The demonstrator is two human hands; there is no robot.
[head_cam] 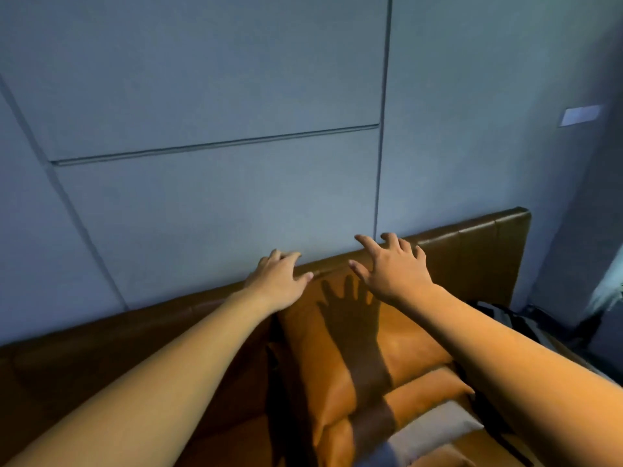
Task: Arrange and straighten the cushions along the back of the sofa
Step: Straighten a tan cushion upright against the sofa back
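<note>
A tan leather back cushion (340, 335) stands upright against the brown sofa back (472, 244). My left hand (279, 281) rests on the cushion's top left corner, fingers curled over its upper edge. My right hand (394, 267) hovers near the cushion's top right, fingers spread, holding nothing; its shadow falls on the cushion face. A smaller orange cushion (428, 392) leans low in front, with a grey cushion (438, 429) below it.
A blue-grey panelled wall (219, 197) rises directly behind the sofa. A darker brown cushion (101, 358) fills the left of the sofa. A dark bag with straps (505, 318) lies at the sofa's right end. A white switch plate (580, 115) is on the wall.
</note>
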